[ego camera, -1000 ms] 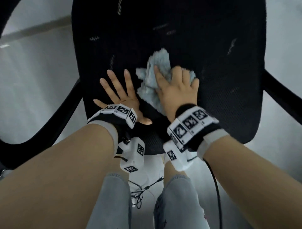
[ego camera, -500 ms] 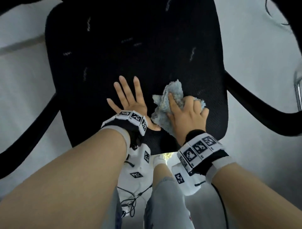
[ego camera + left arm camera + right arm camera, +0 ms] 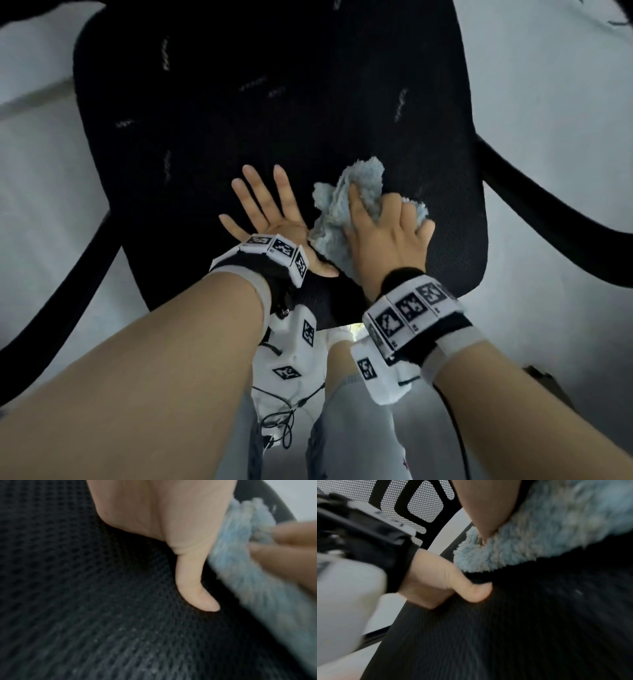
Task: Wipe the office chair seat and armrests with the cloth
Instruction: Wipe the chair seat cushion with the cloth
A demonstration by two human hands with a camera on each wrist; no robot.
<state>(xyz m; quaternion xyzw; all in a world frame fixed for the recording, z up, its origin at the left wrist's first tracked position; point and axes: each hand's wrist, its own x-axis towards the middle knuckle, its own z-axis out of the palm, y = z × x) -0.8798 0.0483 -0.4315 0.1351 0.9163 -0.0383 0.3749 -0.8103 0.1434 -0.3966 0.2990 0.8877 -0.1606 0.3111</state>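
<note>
The black mesh chair seat point(image 3: 274, 102) fills the head view. My left hand point(image 3: 270, 219) lies flat on its front part with the fingers spread; its thumb point(image 3: 193, 585) presses the mesh point(image 3: 85, 601). Just to its right, my right hand point(image 3: 387, 236) grips a fluffy light blue cloth point(image 3: 346, 198) bunched against the seat, index finger laid along it and the other fingers curled over it. The cloth point(image 3: 539, 534) sits on the seat point(image 3: 539, 615) under my right palm. A black armrest curves away on the left point(image 3: 68, 291) and another on the right point(image 3: 548, 205).
Pale floor point(image 3: 548, 85) surrounds the chair. My legs in light jeans point(image 3: 356, 428) stand at the seat's front edge, with thin cables point(image 3: 281, 428) hanging between them. The mesh backrest point(image 3: 423, 507) shows in the right wrist view.
My right hand has drawn the cloth from the middle of the seat toward its front right part. My left hand stayed flat beside it.
</note>
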